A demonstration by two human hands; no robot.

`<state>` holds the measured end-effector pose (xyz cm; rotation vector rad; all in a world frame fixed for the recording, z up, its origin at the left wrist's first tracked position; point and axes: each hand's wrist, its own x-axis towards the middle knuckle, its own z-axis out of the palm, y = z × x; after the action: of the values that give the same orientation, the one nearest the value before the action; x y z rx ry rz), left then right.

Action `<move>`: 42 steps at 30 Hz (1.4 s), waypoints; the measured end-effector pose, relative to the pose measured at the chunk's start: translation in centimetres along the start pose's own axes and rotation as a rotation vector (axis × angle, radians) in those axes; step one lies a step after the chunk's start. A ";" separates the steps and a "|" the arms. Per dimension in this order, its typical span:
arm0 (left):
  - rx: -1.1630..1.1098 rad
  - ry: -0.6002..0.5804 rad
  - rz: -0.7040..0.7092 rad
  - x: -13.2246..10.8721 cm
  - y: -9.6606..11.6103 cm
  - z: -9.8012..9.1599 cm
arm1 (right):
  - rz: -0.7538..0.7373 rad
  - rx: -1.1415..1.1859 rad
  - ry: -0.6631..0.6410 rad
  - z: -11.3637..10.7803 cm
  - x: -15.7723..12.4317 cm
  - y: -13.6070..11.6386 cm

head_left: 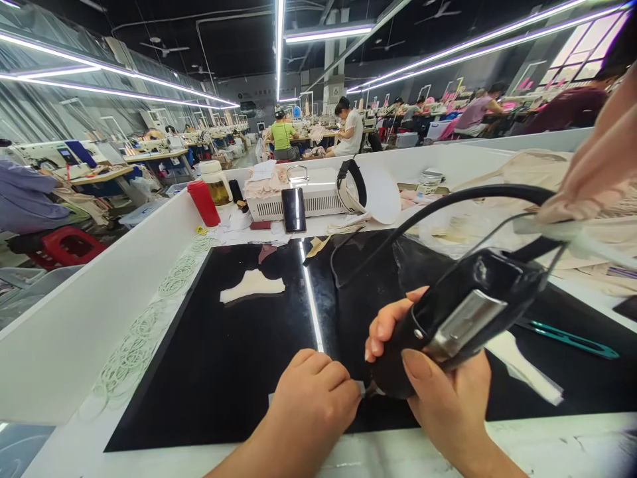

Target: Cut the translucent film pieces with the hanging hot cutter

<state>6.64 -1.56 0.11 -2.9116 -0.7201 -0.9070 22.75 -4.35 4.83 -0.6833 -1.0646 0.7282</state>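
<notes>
My right hand (442, 392) is wrapped round a black hand-held tool with a metal plate (462, 315); its tip points down at the glossy black work surface (223, 358). A thick black cable (448, 199) arcs from the tool toward the back. My left hand (311, 395) is closed, pinching a small pale scrap (359, 388) right at the tool's tip. A cream fabric piece (253, 285) lies farther back on the black surface.
Teal scissors (567, 337) and a white strip (527, 375) lie at the right. Another person's hand (592, 179) holds cream fabric at the upper right. A white box (318, 196), phone (294, 209), red bottle (204, 202) and jar (213, 180) stand behind. White rings (134, 345) line the left edge.
</notes>
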 end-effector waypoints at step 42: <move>0.105 0.095 0.087 -0.2 0.6 0.4 | 0.003 -0.014 0.062 -0.1 0.8 -0.4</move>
<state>6.95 -2.13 -0.30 -2.7641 -0.6108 -0.9604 23.19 -3.96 5.48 -0.7149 -1.0129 0.6984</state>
